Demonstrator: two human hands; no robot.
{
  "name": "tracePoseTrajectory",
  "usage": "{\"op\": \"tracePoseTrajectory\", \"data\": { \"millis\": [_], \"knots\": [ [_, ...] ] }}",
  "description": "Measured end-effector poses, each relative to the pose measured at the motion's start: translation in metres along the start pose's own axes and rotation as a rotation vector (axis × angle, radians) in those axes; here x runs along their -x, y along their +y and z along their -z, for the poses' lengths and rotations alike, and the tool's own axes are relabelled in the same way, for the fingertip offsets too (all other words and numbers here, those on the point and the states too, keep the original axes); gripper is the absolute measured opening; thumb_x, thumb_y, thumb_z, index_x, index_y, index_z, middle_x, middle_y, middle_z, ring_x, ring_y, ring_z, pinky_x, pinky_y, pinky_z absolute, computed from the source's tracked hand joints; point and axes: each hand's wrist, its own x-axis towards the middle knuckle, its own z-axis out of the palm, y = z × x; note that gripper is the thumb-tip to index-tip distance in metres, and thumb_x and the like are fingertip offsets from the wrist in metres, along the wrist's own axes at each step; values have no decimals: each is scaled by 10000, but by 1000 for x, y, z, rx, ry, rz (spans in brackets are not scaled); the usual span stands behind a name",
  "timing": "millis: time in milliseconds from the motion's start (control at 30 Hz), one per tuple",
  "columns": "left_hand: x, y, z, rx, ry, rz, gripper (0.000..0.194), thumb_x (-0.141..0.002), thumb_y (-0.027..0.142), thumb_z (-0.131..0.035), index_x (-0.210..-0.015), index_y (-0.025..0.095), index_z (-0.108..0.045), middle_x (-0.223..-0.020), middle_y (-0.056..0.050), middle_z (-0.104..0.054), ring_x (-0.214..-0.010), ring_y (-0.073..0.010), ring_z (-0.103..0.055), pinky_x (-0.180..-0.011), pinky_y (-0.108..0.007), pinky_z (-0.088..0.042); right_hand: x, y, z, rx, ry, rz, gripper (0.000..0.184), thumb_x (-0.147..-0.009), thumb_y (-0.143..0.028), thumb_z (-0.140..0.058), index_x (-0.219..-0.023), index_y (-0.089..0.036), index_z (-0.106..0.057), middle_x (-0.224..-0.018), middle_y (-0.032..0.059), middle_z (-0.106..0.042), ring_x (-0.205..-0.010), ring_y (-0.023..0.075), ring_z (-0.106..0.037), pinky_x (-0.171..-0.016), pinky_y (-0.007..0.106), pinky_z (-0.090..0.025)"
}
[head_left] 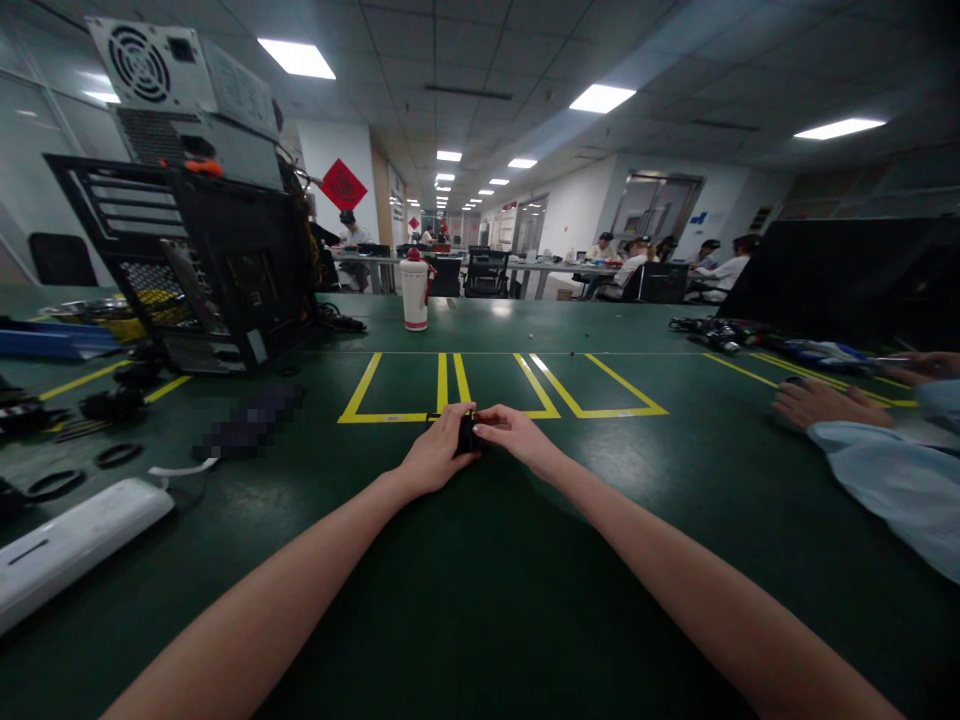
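Observation:
Over the green table (480,600), both hands meet around a small black object (466,436), mostly covered by fingers, so its kind cannot be made out. My left hand (435,455) wraps it from the left, palm down, fingers closed on it. From the right, my right hand (519,436) pinches its near edge with thumb and fingertips. A tiny yellow spot shows at the top of the object, between the fingertips. Just beyond the hands run yellow tape outlines (397,417) on the tabletop.
A black computer case (247,270) topped by power supply units (225,85) stands at left. Near it lie a white device (82,545), black rings (56,486) and cables. A cream bottle (415,292) stands beyond the tape. Another person's hand (829,405) works at right.

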Motion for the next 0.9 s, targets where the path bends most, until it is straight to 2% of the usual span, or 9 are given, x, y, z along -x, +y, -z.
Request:
{"op": "tracePoseTrajectory", "data": {
  "millis": [100,267,400,500,633,767,900],
  "knots": [
    [0,1,0,-8,-3,-3,615,-702,230,-572,-1199,236,-209,-1185,-71,-369,-1065,-243,-452,-835,-413,-440,2,-2,1,-11,-50,48,316,-603,-272,-658,-880,-201,-523,-905,15,-574,-869,156,-540,-812,366,-406],
    [-1,0,1,-4,2,-16,618,-703,229,-576,-1201,229,-211,-1187,-79,-369,-1070,-241,-446,-855,-417,-425,2,0,-2,10,31,72,245,-653,-357,-603,-826,-203,-525,-825,3,-577,-841,152,-535,-790,363,-409],
    [0,1,2,13,0,-16,613,-708,220,-570,-1203,233,-209,-1191,-76,-370,-1086,-239,-435,-877,-420,-412,0,0,-3,20,50,54,267,-646,-338,-614,-851,-189,-532,-879,25,-580,-844,153,-540,-796,359,-412],
    [1,1,2,17,-7,-11,603,-716,224,-561,-1205,236,-208,-1189,-72,-369,-1081,-239,-440,-865,-419,-423,0,-2,-1,19,12,17,284,-647,-314,-615,-884,-180,-534,-921,39,-576,-853,157,-548,-810,367,-407],
    [0,0,1,1,3,-22,620,-703,233,-578,-1202,220,-210,-1191,-79,-364,-1087,-245,-429,-879,-419,-411,0,-1,-1,-8,-54,45,352,-587,-275,-669,-888,-203,-500,-909,11,-565,-829,148,-555,-785,357,-421],
    [0,-1,0,-1,8,-30,616,-708,236,-573,-1203,224,-206,-1189,-75,-365,-1088,-243,-428,-877,-418,-413,1,0,-4,30,13,81,256,-660,-361,-595,-845,-204,-511,-842,2,-569,-841,148,-536,-782,350,-416],
    [0,0,1,0,4,-23,615,-711,236,-572,-1206,231,-206,-1194,-70,-362,-1090,-241,-428,-883,-416,-411,1,0,-4,32,39,2,296,-674,-392,-577,-890,-198,-517,-877,27,-572,-859,163,-537,-782,364,-421]
  ]
}}
